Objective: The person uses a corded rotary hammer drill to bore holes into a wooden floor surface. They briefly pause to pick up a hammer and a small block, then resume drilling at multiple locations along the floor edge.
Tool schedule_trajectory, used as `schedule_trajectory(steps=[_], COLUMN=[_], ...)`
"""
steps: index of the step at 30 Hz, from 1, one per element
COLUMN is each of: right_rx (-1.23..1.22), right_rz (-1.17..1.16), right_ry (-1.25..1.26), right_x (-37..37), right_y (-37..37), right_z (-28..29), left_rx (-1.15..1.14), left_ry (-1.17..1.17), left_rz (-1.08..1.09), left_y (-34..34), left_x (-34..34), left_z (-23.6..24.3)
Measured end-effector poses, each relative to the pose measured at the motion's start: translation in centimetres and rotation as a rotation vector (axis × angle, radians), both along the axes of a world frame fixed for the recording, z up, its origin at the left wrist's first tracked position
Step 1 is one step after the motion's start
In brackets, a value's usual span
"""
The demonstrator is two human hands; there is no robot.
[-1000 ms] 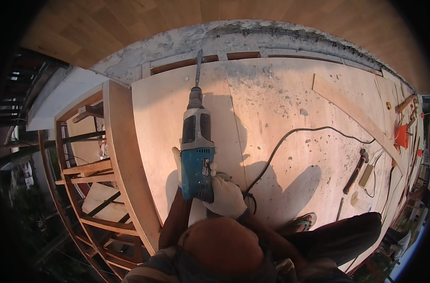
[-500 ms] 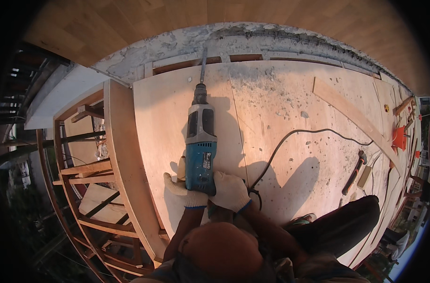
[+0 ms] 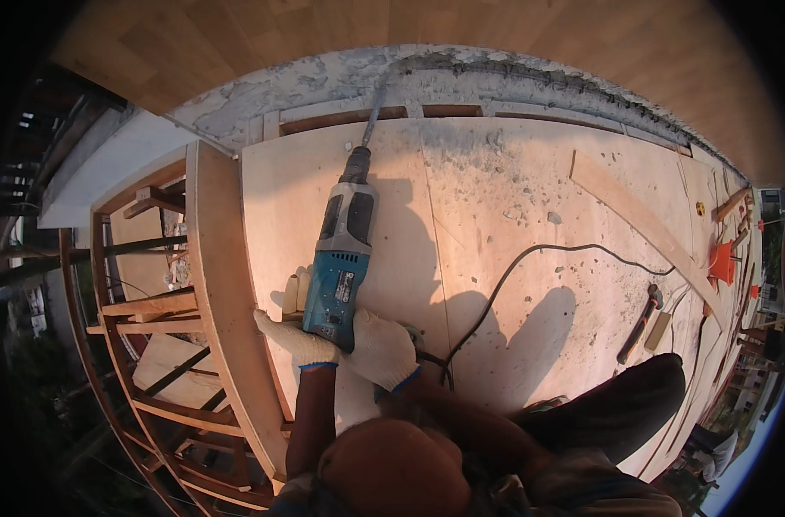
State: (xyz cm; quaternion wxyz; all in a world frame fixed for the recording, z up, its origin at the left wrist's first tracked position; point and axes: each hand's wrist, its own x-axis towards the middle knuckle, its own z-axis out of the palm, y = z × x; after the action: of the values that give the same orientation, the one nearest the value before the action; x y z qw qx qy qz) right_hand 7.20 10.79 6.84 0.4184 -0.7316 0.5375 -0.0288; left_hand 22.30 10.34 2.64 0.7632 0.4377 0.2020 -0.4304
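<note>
"What's the right hand [image 3: 382,349] doing?"

"Holding the back of the blue hammer drill [image 3: 336,280]. The left hand [image 3: 302,343] is spread open against it."

"Where's the drill?"

"Over the plywood [image 3: 298,189], its long bit [image 3: 376,115] at the rough concrete [image 3: 280,84]."

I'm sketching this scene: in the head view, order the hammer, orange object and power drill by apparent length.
Largest to smallest:
power drill
hammer
orange object
Nearness to the camera may enlarge the first.
</note>
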Motion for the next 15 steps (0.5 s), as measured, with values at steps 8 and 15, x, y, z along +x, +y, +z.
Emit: schedule_trajectory(steps=[8, 15], right_rx=[0.035, -0.216], right_rz=[-0.051, -0.061], right_ry=[0.074, 0.100], right_x=[-0.6, -8.5], right_y=[-3.3, -0.7], right_z=[1.8, 0.3], left_rx=[-0.092, -0.115], left_ry=[0.168, 0.053], left_rz=[-0.510, -1.089], left_y=[-3.1, 0.3], left_x=[0.6, -3.9], left_z=[0.4, -0.2])
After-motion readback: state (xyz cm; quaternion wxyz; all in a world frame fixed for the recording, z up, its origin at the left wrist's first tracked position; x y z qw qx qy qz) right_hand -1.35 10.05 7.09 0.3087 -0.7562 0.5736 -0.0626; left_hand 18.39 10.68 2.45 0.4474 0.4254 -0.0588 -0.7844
